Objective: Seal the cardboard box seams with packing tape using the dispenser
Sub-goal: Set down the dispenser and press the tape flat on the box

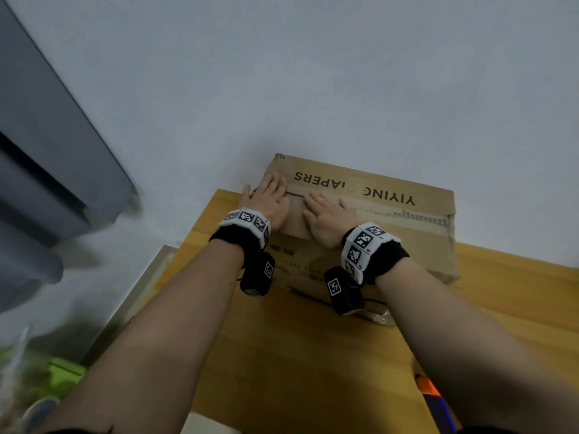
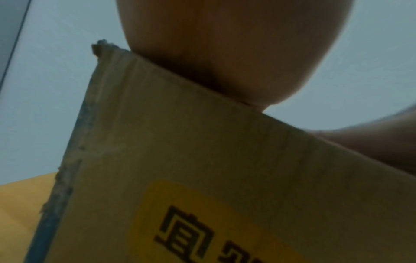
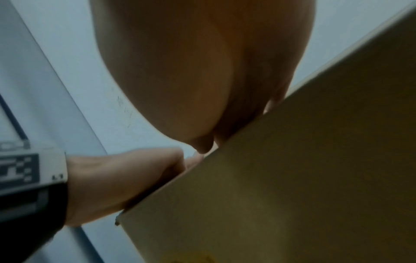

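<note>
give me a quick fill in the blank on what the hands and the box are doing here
1. Both hands lie flat on top of the cardboard ____.
2. The box sits on a ____ table.
3. The left hand is at the box's ____ end, with the right hand beside it.
4. Neither hand holds the tape ____.

Missing words: box; wooden; left; dispenser

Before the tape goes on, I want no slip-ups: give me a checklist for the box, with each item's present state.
1. Cardboard box rests on the wooden table: ok.
2. Left hand presses flat on the top: ok.
3. Right hand presses flat beside it: ok.
4. Top flaps are down at the centre seam: ok.
5. Seam freshly taped: cannot tell; only worn strips show.
6. Tape dispenser within reach: cannot tell; an orange and blue object at the table's near edge is too cut off to name.
</note>
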